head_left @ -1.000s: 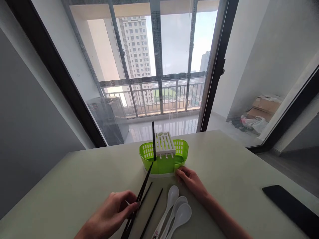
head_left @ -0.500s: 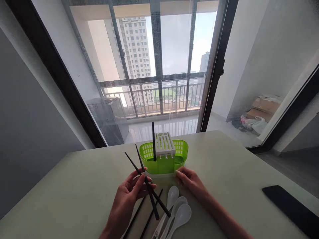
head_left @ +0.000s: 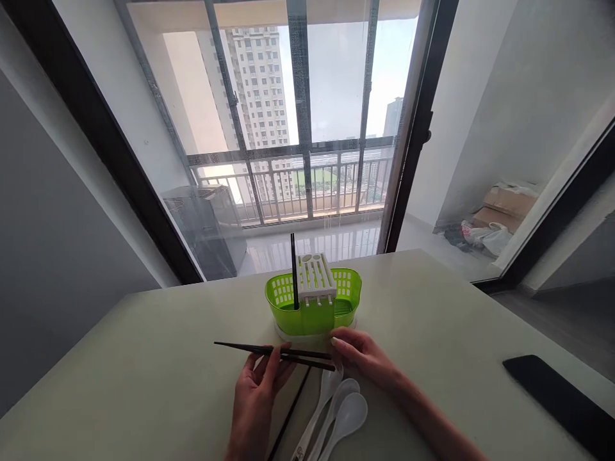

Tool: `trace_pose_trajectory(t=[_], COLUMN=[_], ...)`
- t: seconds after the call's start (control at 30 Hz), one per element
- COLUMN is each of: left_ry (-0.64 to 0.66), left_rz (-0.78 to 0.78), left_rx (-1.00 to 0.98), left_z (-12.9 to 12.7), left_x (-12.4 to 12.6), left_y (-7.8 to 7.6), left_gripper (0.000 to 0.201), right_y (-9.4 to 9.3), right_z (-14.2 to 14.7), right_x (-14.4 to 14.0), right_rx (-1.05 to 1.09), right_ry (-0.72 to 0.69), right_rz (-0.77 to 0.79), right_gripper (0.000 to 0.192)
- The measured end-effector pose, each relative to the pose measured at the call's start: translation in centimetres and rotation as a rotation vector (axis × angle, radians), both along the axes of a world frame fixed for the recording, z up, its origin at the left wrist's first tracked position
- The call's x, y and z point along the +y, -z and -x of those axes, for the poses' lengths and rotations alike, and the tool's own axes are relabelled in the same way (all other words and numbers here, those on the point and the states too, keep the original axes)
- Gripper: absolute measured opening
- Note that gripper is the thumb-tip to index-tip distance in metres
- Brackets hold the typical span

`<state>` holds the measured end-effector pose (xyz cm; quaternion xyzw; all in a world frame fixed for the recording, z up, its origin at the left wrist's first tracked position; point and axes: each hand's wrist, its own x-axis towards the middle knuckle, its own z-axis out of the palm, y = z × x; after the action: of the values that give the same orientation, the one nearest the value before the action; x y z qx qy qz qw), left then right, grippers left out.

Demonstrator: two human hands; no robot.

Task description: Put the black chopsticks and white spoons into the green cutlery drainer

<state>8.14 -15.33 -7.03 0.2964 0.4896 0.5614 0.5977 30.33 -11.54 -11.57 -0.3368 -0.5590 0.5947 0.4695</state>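
Note:
My left hand (head_left: 262, 384) is closed around two black chopsticks (head_left: 307, 353), which lie nearly level across its fingers with thin tips pointing left. Close to their thick right ends is my right hand (head_left: 362, 358), its fingers loosely curled and apart; whether they touch the ends I cannot tell. Below the hands, three white spoons (head_left: 350, 413) lie fanned on the table, bowls away from me. Another black chopstick (head_left: 292, 410) rests to their left. Just beyond my hands stands a green basket (head_left: 314, 320) with a white slotted holder (head_left: 316, 276). Black chopsticks (head_left: 295, 272) stand upright in its left compartment.
The pale table (head_left: 163, 371) spreads around the hands. A flat black object (head_left: 557, 397) lies at its right. Behind the table is a glass door with a dark frame (head_left: 408, 173), and a cardboard box (head_left: 509, 208) with bags sits beyond the glass.
The two held chopsticks have turned from crossed and steeply slanted to nearly level and side by side. My right hand has shifted slightly left and down, towards their thick ends.

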Motion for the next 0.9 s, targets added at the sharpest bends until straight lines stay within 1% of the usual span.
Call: trace_pose_trajectory(t=[0.13, 0.23, 0.4, 0.5, 0.6, 0.8, 0.9], left_ry=[-0.064, -0.083, -0.076, -0.075, -0.047, 0.02, 0.042], left_rz=[0.006, 0.001, -0.029, -0.042, -0.054, -0.072, -0.112], left_rx=[-0.048, -0.063, -0.063, -0.036, 0.013, 0.084, 0.147], left_z=[0.1, 0.1, -0.1, -0.4, -0.8, -1.2, -0.9], left_x=[0.1, 0.1, -0.2, -0.5, -0.8, -1.2, -1.1], left_y=[0.8, 1.1, 1.4, 1.5, 1.3, 0.4, 0.0], left_gripper=[0.029, 0.031, 0.042, 0.05, 0.053, 0.051, 0.057], right_y=[0.6, 0.9, 0.3, -0.1, 0.0, 0.3, 0.3], right_z=[-0.3, -0.4, -0.3, -0.1, 0.3, 0.7, 0.6], right_x=[0.2, 0.1, -0.5, -0.8, -1.0, -0.9, -0.8], right_rx=[0.014, 0.003, -0.008, 0.002, 0.013, -0.021, -0.008], right_ry=[0.033, 0.043, -0.098, -0.139, -0.116, 0.006, 0.036], right_rz=[-0.026, -0.015, 0.034, 0.047, 0.054, 0.074, 0.064], right_gripper=[0.049, 0.047, 0.047, 0.045, 0.042, 0.042, 0.041])
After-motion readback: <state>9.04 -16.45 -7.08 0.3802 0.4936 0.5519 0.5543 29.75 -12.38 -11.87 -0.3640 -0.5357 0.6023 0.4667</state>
